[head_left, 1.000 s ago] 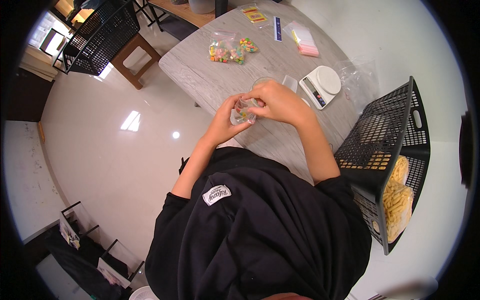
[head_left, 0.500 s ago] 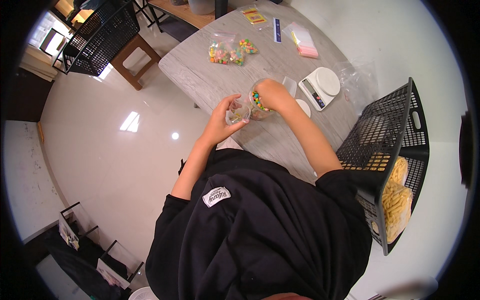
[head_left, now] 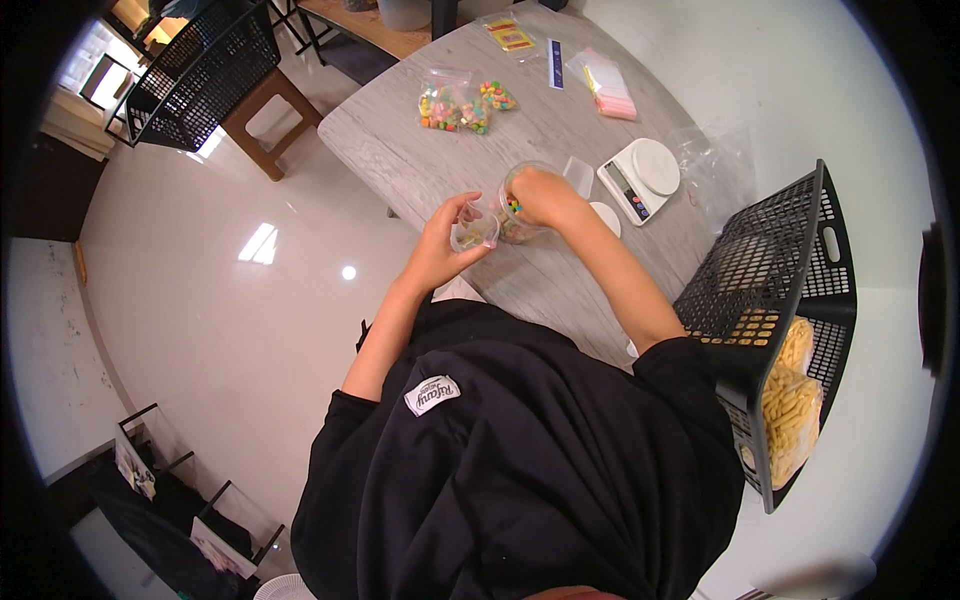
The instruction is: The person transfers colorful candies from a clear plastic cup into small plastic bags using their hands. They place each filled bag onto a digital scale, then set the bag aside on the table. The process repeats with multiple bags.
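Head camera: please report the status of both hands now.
Left hand: holding small clear container. Right hand: in clear round tub with colourful pieces. View obstruction: right hand, hiding part of tub's opening.

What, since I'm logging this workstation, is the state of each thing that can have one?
Clear round container: open, holding colourful pieces
Right hand: inside it, partly hidden
Clear plastic bag: held open, some pieces inside
Left hand: curled around bag
Zip bag of colourful pieces: lying down, closure unclear
Digital scale: display unreadable
Pink-edged bags: stacked flat
Black basket: open, holding bagged yellow pieces
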Demonstrator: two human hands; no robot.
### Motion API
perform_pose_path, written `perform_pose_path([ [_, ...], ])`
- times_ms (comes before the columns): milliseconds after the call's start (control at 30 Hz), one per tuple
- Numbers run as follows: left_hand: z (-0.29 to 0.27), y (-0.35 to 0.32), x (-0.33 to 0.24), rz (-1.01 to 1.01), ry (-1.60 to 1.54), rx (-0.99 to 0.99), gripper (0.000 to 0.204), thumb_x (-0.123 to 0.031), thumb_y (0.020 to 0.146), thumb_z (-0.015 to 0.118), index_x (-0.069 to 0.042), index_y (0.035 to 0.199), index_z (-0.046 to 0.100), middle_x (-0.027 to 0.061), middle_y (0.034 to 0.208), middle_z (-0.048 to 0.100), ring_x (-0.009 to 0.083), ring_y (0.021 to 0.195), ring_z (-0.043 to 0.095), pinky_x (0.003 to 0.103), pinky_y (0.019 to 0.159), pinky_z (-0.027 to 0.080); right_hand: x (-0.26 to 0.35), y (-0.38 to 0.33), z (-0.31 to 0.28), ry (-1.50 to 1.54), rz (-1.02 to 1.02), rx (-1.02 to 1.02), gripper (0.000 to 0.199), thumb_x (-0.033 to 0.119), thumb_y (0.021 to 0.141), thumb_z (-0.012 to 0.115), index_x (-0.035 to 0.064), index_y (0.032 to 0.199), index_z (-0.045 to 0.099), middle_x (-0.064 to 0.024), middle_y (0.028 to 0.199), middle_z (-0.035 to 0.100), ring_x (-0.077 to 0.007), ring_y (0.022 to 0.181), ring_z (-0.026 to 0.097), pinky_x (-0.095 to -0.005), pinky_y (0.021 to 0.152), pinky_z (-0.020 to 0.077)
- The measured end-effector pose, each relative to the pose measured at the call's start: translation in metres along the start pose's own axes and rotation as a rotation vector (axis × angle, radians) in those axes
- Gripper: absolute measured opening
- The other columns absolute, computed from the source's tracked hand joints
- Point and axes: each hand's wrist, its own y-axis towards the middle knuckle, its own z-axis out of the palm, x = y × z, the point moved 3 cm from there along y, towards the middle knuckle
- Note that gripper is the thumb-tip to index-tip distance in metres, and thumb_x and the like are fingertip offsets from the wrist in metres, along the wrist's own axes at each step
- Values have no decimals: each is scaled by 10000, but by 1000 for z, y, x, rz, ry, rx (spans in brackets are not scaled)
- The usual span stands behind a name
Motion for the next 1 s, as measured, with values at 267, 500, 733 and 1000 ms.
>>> perform_pose_path([
  [267,2,2,2,-17,-17,13,650,-176,704,756,-37,1254,437,121,1104,554,225,1028,560,363,888,429,1,3,0,-46,95,75,166,25,652,653,9,817,664,-177,918,649,-315,853,642,-386,704,522],
  [500,2,3,1,-29,-5,32,652,-186,701,759,-43,1251,440,121,1091,559,224,1025,555,361,889,426,1,4,-4,29,77,11,143,38,680,633,11,817,662,-171,907,648,-315,846,642,-390,705,519],
  [733,3,3,2,-6,-2,27,654,-186,702,760,-41,1253,439,119,1086,559,223,1026,557,358,887,427,1,-3,-10,47,71,-18,161,52,666,650,17,824,654,-167,914,642,-321,841,638,-397,707,515],
  [1000,4,3,2,-15,7,49,648,-187,706,757,-42,1252,440,117,1079,562,221,1020,559,351,886,429,1,0,-5,114,49,-62,134,69,680,650,69,812,671,-160,890,647,-317,822,638,-398,706,512],
])
